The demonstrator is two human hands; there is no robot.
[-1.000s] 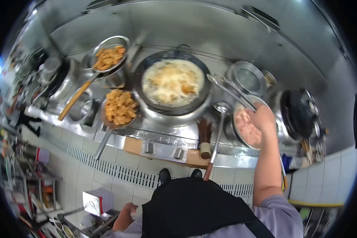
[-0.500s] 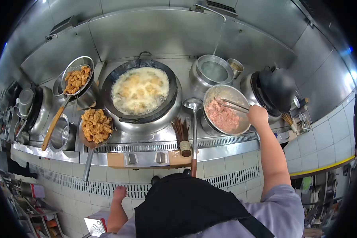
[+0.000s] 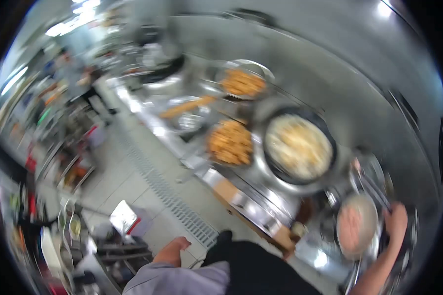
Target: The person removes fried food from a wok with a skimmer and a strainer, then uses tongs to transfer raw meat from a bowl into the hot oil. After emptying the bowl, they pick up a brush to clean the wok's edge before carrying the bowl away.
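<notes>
My right hand (image 3: pixel 396 221) grips metal tongs (image 3: pixel 377 192) above a bowl (image 3: pixel 368 221) of raw pink meat (image 3: pixel 350 228). A small pink piece (image 3: pixel 356 165) shows at the far tips of the tongs, blurred. Left of the bowl, a black wok (image 3: pixel 269 161) holds bubbling pale oil (image 3: pixel 300 147) with golden pieces frying in it. My left hand (image 3: pixel 179 244) hangs low over the floor, away from the counter; motion smears its fingers, and nothing is visible in it.
Browned fried pieces (image 3: pixel 230 142) fill a strainer left of the wok. Behind it, a wire strainer (image 3: pixel 267 73) with a wooden handle (image 3: pixel 187 106) holds more. Along the floor runs a drain grate (image 3: pixel 170 189). Another person (image 3: pixel 76 78) stands far left, near crowded shelves.
My view has swung to the left, so the stove appears tilted and shifted right. The tongs have left the meat bowl and now reach past its far rim with a pink piece.
</notes>
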